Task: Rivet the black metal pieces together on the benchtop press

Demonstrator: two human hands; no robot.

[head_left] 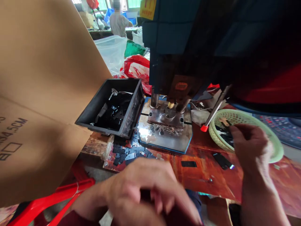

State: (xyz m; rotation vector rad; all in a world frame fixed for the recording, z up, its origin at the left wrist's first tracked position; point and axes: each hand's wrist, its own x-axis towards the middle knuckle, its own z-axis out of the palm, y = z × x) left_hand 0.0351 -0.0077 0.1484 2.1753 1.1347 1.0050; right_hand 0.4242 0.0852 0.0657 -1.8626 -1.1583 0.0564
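My left hand (145,188) hangs in the near foreground, a little blurred. Its fingers are loosely curled, the thumb stands apart, and I see nothing between them. Over the pale green basket (277,144) on the right, my right hand (251,144) is closed in a pinch. At its fingertips shows a small dark flat piece (228,123), partly hidden by the fingers. Black flat pieces (222,133) lie inside the basket. Between my hands stands a press with a steel die (164,116); small metal scraps (169,129) litter its base plate (162,139).
A black bin (131,121) of dark pieces stands left of the press, with loose black plates (131,153) in front. One black plate (188,164) and a shiny black object (222,160) lie on the red-brown table. A red-tipped lever (215,110) juts toward the basket. A cardboard box (42,78) rises left. A person (118,23) is behind.
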